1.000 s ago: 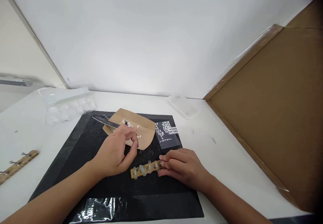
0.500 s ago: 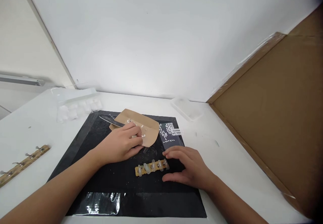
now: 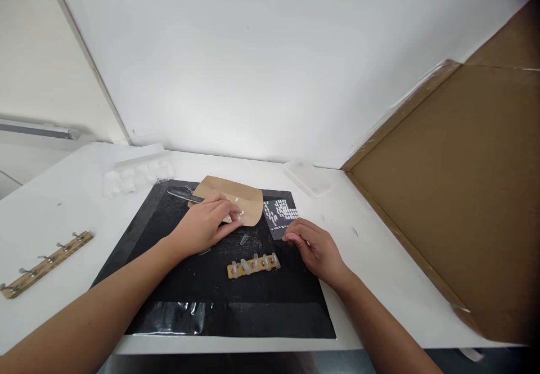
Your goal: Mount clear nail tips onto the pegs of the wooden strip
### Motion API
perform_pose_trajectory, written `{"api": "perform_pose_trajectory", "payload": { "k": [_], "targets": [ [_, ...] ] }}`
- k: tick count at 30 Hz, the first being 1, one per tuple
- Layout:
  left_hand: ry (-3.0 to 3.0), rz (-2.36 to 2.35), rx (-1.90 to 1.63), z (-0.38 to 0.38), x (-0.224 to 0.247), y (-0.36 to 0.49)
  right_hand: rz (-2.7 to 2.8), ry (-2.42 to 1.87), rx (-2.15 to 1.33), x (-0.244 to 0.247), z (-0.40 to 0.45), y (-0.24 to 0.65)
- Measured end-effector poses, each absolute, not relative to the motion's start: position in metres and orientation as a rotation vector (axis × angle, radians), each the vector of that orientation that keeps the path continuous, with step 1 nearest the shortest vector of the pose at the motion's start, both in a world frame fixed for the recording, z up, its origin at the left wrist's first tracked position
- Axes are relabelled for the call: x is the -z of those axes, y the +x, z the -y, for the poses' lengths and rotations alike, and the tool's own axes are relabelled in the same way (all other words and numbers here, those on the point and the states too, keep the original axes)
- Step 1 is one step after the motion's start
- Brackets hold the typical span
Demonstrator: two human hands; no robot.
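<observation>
My left hand (image 3: pixel 208 221) rests on a brown paper sheet (image 3: pixel 248 197), fingers bent together over small white pieces (image 3: pixel 239 214); whatever is between the fingertips is hidden. A dark nail file (image 3: pixel 184 195) juts out beyond that hand, partly covered by it. My right hand (image 3: pixel 316 248) is closed in a pinch at the near corner of a dark sheet with rows of white tabs (image 3: pixel 276 225). I cannot make out what its fingers hold. Between and below the hands, a wooden strip (image 3: pixel 248 269) carries several clear nail tips (image 3: pixel 255 260). One loose nail tip (image 3: pixel 244 239) lies behind it.
A black mat (image 3: pixel 185 289) lies under the work on a white table (image 3: pixel 354 261). A wooden strip with metal posts (image 3: pixel 48 260) is at the left. Clear compartment boxes (image 3: pixel 139 174) and a shallow white tray (image 3: pixel 307 178) stand at the back. Cardboard (image 3: pixel 455 183) walls the right side.
My right hand has moved from beside the nail tip strip to the tab sheet's corner, its fingers going from spread to pinched. My left hand stays over the brown paper. The view has shifted slightly.
</observation>
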State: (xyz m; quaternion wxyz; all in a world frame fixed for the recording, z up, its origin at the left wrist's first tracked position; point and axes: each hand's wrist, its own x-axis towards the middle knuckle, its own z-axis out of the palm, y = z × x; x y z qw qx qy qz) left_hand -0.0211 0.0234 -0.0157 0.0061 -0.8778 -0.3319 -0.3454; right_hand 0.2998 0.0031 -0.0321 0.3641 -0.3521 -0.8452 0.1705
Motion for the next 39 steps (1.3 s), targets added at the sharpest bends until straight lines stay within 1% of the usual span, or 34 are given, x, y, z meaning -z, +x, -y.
{"api": "perform_pose_trajectory", "payload": {
  "k": [4, 8, 15, 19, 24, 31, 34, 39],
  "targets": [
    [-2.69, 1.019, 1.161, -0.026, 0.018, -0.022, 2.222, -0.924, -0.542, 0.037, -0.007, 0.299],
    [-2.682, 1.002, 1.201, -0.027, 0.02, -0.022, 2.462, -0.84, -0.471, 0.029, -0.015, 0.289],
    [-2.732, 0.916, 1.122, -0.023, 0.014, -0.021, 2.65, -0.662, -0.572, 0.015, -0.036, 0.263],
    [-2.743, 0.837, 1.043, -0.017, 0.002, -0.021, 2.623, -0.654, -0.597, 0.024, -0.043, 0.254],
    [-2.844, 0.71, 0.926, -0.005, -0.009, -0.014, 2.583, -0.687, -0.513, 0.033, -0.038, 0.247],
    [-3.149, 0.648, 0.775, 0.007, -0.004, -0.005, 2.499, -0.714, -0.554, 0.03, -0.032, 0.251],
    [-3.191, 0.658, 0.733, 0.007, -0.002, -0.004, 2.481, -0.785, -0.585, 0.025, -0.03, 0.258],
    [-3.176, 0.717, 0.759, 0.008, 0.001, -0.002, 2.551, -0.853, -0.547, 0.02, -0.03, 0.269]
  ]
}}
